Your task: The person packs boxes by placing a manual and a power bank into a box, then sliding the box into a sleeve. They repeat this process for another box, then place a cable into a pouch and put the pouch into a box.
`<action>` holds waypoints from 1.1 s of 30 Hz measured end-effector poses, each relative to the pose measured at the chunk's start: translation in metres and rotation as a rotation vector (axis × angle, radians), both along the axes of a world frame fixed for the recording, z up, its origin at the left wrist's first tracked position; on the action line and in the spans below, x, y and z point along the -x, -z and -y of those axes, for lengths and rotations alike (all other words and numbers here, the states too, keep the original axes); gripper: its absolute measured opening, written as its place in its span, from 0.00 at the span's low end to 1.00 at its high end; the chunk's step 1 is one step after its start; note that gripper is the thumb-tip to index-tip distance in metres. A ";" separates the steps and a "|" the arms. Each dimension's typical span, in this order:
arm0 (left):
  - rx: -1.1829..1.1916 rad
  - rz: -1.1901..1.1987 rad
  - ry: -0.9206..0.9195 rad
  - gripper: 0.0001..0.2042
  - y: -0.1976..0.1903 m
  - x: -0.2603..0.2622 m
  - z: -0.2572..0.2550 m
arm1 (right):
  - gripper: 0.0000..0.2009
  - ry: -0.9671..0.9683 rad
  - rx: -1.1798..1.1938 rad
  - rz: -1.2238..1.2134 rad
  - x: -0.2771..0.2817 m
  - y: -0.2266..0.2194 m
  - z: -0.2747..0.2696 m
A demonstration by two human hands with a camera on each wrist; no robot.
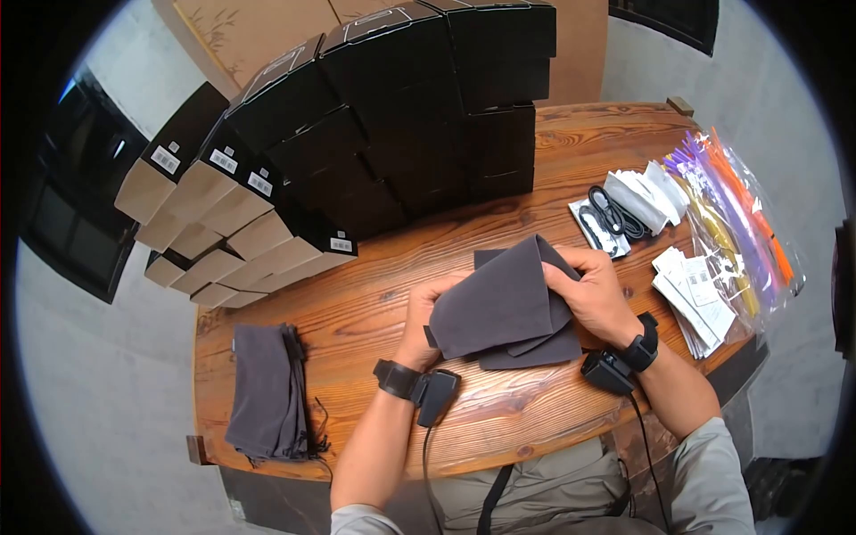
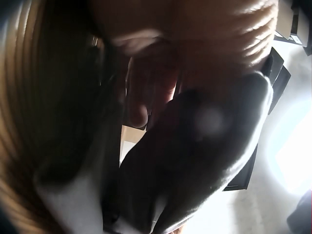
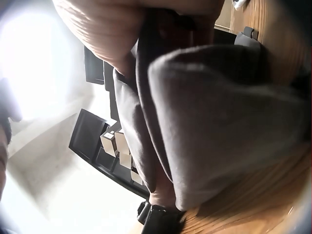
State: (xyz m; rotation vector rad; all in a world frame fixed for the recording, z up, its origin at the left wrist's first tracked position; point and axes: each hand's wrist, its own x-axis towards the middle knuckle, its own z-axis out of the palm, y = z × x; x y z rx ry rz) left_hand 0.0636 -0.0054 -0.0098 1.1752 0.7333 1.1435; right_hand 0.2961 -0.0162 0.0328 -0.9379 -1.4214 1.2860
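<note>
A dark grey cloth pouch [image 1: 495,303] is held up over the middle of the wooden table, between both hands. The left hand [image 1: 426,314] grips its left side, fingers mostly hidden behind the fabric. At the upper right edge the right hand [image 1: 590,290] pinches the cloth, thumb on the near side. Another dark grey piece [image 1: 535,353] shows beneath it; whether the two are joined I cannot tell. In the right wrist view the grey fabric [image 3: 209,112] hangs in folds below the hand. Dark cloth [image 2: 195,151] fills much of the left wrist view.
Black boxes [image 1: 401,116] stand stacked at the back left. A pile of grey pouches [image 1: 266,392] lies at the table's left. To the right are coiled black cables [image 1: 615,214], white paper slips [image 1: 691,299] and clear bags of purple, orange and yellow strips [image 1: 740,223].
</note>
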 end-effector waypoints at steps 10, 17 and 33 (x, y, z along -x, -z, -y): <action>-0.011 0.017 -0.064 0.09 0.007 0.009 -0.004 | 0.10 -0.177 0.021 0.225 0.000 0.006 -0.002; -0.075 -0.017 -0.100 0.10 -0.003 0.001 0.003 | 0.10 0.046 0.022 -0.009 0.002 0.004 -0.003; -0.039 -0.044 -0.119 0.08 0.003 0.004 0.000 | 0.09 -0.049 0.031 -0.107 0.000 0.005 -0.003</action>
